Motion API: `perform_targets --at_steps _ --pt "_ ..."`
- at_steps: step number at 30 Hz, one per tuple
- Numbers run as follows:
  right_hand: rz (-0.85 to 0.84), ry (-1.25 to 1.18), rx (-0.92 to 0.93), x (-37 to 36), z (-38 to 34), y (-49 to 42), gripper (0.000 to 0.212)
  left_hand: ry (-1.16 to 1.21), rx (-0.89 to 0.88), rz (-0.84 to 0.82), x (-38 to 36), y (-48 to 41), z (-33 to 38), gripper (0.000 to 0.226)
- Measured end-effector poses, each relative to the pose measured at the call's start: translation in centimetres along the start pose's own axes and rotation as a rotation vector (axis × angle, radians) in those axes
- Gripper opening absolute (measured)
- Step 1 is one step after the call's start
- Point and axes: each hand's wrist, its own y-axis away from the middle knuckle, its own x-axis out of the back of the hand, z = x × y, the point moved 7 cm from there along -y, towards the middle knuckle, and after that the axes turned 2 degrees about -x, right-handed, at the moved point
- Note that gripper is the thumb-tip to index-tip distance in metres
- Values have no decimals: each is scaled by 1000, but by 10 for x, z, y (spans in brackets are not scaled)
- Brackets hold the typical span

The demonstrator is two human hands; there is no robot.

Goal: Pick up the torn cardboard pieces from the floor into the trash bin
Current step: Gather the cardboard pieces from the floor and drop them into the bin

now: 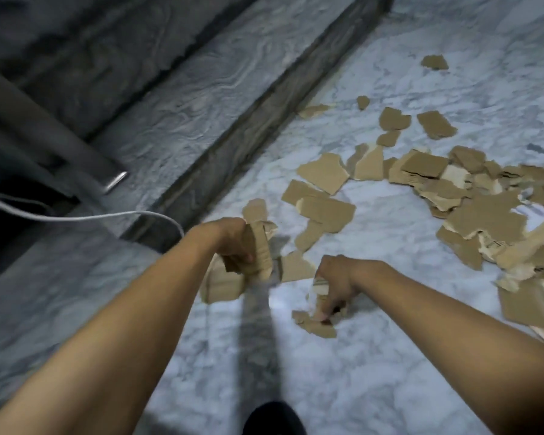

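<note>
Early stage by the look of it, most of the cleanup still ahead.

Far left: dark frame and a white cable (85, 217) running toward the left wrist; no trash bin visible anywhere, so can't say how much has already gone in.

Left hand (237, 246): fingers clenched around a stack of torn cardboard pieces (259, 249), held upright off the floor, several sheets bunched together. A larger flap (223, 285) hangs just below the fingers, looks part of the same bundle, but blur makes that uncertain. So some collecting is done and the catch is parked in this hand.

Between the two hands: one flat piece (296, 266) on the marble floor (343, 387), just beyond the left fingers.

Right hand (339, 282): fingers curled down, pinching a small scrap (319, 323) lying on the floor directly under the fingertips. It looks gripped but not lifted; motion blur, exact contact unclear.

Beyond the right fingers: loose scatter of medium pieces (324, 172), well apart from either hand.

Far right of the fingers: the big overlapping heap (484, 211), untouched, plus a large sheet (534, 299) at the edge by the right forearm. A few strays (434, 62) lie much farther off.

Judgement: one handful gathered, one scrap in progress, bulk of the cardboard still on the floor, and the bin trip not yet done.
</note>
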Motion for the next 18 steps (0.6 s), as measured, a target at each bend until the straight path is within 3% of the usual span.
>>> perform_targets --at_steps 2,4,6,7,9,11,18 --pt "-57 120 -4 -18 -25 -11 77 -117 57 19 -11 5 -32 59" --pt "-26 251 -5 -36 -38 -24 63 -207 101 97 -24 0 -60 77" --pt "85 335 -20 -45 -42 -31 57 -148 97 124 -44 -14 -76 102" --pt "116 348 -23 -50 -43 -35 66 -94 98 127 -54 -21 -83 111" --pt "113 318 -33 -57 -43 -40 93 -31 70 159 -68 -30 -91 105" --pt "118 248 -40 -56 -44 -42 101 -28 44 220 -69 -30 -91 94" --pt "39 216 -88 -60 -46 -50 70 105 6 286 -56 -32 -90 101"
